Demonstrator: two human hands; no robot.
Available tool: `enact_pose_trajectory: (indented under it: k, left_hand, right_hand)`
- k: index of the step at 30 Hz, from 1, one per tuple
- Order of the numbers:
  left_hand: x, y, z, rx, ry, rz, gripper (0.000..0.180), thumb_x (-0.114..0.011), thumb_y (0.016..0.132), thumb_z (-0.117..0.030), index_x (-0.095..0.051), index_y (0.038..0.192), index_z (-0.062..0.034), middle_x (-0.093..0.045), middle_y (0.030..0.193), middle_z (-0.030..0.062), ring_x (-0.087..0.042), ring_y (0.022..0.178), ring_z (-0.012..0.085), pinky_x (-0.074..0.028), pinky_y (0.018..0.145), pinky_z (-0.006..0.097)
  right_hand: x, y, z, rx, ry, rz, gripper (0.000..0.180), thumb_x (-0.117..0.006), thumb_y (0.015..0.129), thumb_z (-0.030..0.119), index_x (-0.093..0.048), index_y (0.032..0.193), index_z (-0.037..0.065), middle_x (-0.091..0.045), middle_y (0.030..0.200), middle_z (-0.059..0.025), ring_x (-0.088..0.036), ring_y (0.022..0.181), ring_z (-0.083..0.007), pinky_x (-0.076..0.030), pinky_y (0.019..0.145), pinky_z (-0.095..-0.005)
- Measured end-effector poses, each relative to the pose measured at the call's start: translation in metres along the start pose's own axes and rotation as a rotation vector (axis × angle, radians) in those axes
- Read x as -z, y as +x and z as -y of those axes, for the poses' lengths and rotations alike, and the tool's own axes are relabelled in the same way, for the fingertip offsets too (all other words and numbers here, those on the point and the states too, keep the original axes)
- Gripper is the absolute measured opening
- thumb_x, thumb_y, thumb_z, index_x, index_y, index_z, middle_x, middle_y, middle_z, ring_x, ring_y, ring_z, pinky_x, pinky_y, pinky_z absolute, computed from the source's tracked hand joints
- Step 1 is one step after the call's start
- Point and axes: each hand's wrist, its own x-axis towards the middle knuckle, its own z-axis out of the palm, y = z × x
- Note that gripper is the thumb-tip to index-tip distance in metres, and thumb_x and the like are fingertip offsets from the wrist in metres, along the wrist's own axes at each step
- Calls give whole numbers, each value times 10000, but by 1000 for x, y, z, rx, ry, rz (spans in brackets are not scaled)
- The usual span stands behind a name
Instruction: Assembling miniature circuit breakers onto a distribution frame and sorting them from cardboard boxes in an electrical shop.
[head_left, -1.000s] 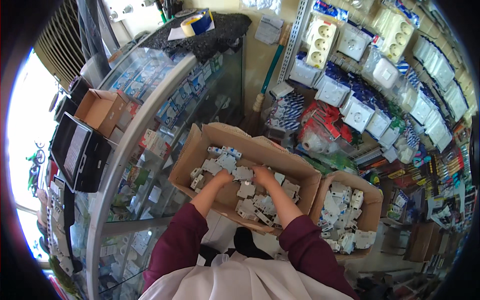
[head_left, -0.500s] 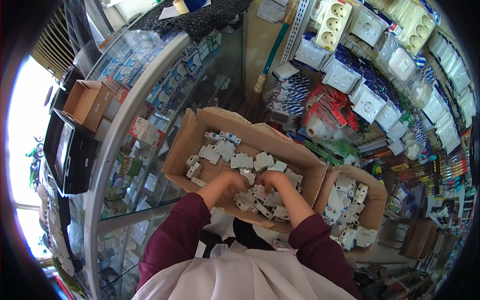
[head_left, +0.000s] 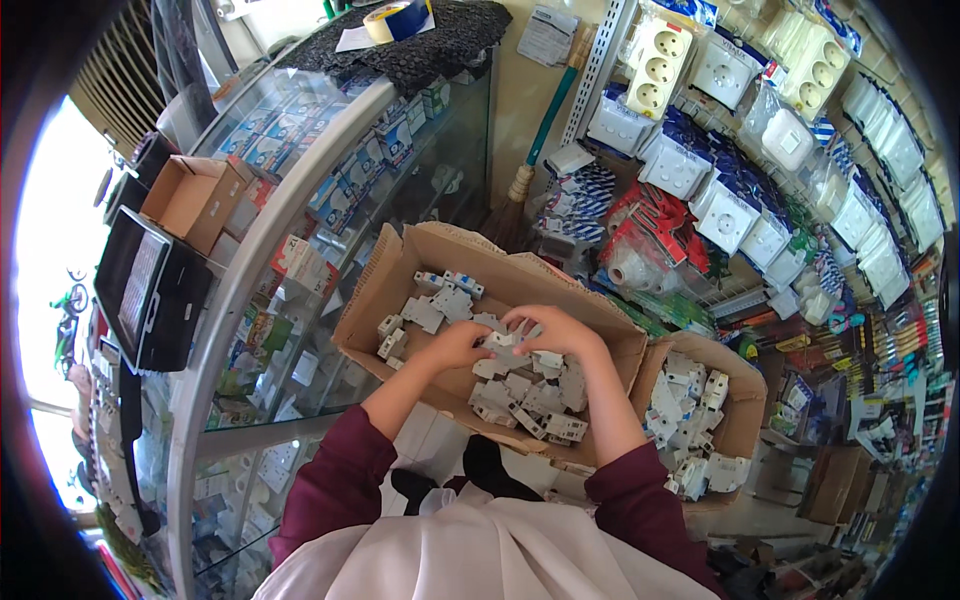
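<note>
An open cardboard box [head_left: 400,258] on my lap holds several loose white and grey electrical breaker parts [head_left: 530,395]. My left hand [head_left: 455,345] and my right hand [head_left: 550,328] meet over the middle of the pile, fingers curled around a small white part [head_left: 500,343] held between them. A few more white pieces [head_left: 435,300] lie toward the box's far left corner. Both forearms wear maroon sleeves.
A second, smaller cardboard box [head_left: 745,385] with similar white parts sits to the right. A curved glass display counter [head_left: 260,240] stands on the left with an open brown box [head_left: 195,195] and a black device [head_left: 145,290] on top. Packaged sockets [head_left: 720,215] hang on the right wall.
The view has dipped and both hands have come closer together over the middle of the pile, now closing on one white part between them.
</note>
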Motion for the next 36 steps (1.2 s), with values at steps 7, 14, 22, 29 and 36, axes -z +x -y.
enact_pose_trajectory:
  k: [7,14,22,29,36]
  left_hand:
    - [10,-17,5,65,-224,-145,234,-710,701,-95,-617,899,-13,-605,719,145,-564,628,201,-432,602,328]
    - [-2,-5,12,77,136,87,292,-702,728,-236,-604,874,-3,-619,775,174,-598,726,308,-450,658,388]
    - [-55,15,53,366,189,436,431,-684,723,-332,-593,996,-11,-592,1052,191,-552,1009,342,-442,857,385]
    - [-66,14,59,314,288,276,447,-657,754,-265,-532,1077,17,-565,1093,215,-533,1039,351,-432,871,405]
    - [-63,14,62,354,283,340,552,-648,738,-365,-534,1121,16,-564,1114,218,-532,1053,345,-435,887,398]
  right_hand:
    - [-5,-16,-19,-280,-372,188,655,-807,563,194,-539,1156,111,-585,1099,-86,-595,899,-250,-488,770,-361]
    - [-60,-11,-86,-453,-814,526,664,-821,498,182,-577,1113,126,-637,997,-89,-601,937,-272,-501,739,-387]
    - [-72,-17,-80,-519,-899,480,506,-811,539,176,-626,1007,119,-640,985,-77,-604,943,-260,-498,731,-406]
    - [-71,-20,-57,-462,-958,219,346,-784,607,244,-658,876,68,-655,884,-117,-624,868,-260,-500,686,-397]
    - [-92,-18,-18,-463,-623,550,505,-749,587,462,-630,625,-28,-636,610,-110,-636,593,-231,-503,561,-368]
